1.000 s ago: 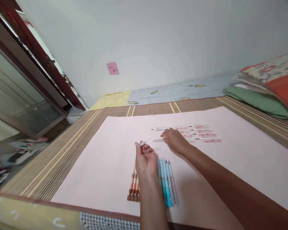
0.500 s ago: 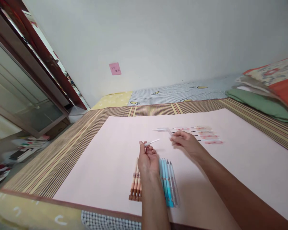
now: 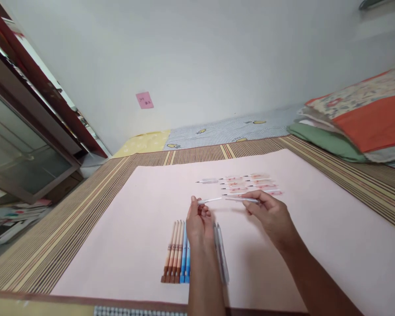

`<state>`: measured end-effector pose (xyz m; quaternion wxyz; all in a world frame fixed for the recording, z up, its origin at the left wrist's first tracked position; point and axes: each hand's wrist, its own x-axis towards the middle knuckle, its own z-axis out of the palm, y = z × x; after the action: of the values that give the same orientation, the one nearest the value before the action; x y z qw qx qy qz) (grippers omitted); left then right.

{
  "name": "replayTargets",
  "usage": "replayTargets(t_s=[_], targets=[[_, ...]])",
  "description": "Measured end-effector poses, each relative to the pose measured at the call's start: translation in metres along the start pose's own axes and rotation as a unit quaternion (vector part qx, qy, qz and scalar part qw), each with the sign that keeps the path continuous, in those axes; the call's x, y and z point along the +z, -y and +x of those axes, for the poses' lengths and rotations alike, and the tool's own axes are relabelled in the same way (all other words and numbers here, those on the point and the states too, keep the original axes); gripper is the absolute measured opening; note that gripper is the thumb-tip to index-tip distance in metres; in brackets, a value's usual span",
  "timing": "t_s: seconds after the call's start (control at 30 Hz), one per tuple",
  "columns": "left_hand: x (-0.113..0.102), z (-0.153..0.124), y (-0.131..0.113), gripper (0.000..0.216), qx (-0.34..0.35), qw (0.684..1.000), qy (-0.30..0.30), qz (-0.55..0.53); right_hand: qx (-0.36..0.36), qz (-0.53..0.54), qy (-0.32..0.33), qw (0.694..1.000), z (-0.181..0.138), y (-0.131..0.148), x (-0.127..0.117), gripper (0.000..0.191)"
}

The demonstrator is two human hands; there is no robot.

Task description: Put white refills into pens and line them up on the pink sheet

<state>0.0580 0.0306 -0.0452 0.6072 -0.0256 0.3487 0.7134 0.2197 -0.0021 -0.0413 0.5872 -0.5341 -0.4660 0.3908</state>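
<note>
My left hand (image 3: 200, 219), palm up, pinches a slim white pen refill (image 3: 214, 199) between thumb and fingers; it points right. My right hand (image 3: 266, 213) holds a translucent pen barrel (image 3: 233, 199) level, its left end close to the refill's tip. Whether the two touch, I cannot tell. Behind my hands lie rows of dark-tipped pen refills (image 3: 228, 177) and pinkish pen barrels (image 3: 276, 192). Below, cream-and-brown pens (image 3: 173, 254) and blue pens (image 3: 183, 259) stand side by side, partly hidden by my left forearm. Grey pens (image 3: 221, 254) show on its right.
A pale pink sheet (image 3: 118, 245) covers much of the striped mat (image 3: 95, 193). Folded bedding, with an orange patterned pillow (image 3: 365, 127) and green cloth (image 3: 325, 139), sits at the back right. A pink note (image 3: 145, 100) sticks to the wall. A glass-panelled door (image 3: 16, 145) stands left.
My right hand has brought the barrel down from the rows, turned it level and lined it up with the refill. My left hand still holds the refill. The view has swung right.
</note>
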Motion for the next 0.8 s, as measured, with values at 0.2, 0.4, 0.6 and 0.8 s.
replayTargets(t_s=[0.2,0.4,0.6,0.8], targets=[[0.001,0.000,0.004,0.023,0.020,0.999,0.006,0.032,-0.022,0.018,0.003,1.000,-0.003,0.003,0.003,0.026],[-0.003,0.003,0.005,0.024,0.049,0.997,0.033,0.049,-0.032,0.001,0.027,0.999,0.000,-0.003,0.000,0.026],[-0.005,0.003,0.009,0.036,0.060,0.989,0.086,0.101,-0.035,-0.019,0.062,0.997,-0.002,-0.009,0.007,0.026],[-0.009,0.004,0.006,0.047,0.071,0.981,0.096,0.154,-0.079,-0.062,0.067,0.993,-0.006,-0.006,0.013,0.020]])
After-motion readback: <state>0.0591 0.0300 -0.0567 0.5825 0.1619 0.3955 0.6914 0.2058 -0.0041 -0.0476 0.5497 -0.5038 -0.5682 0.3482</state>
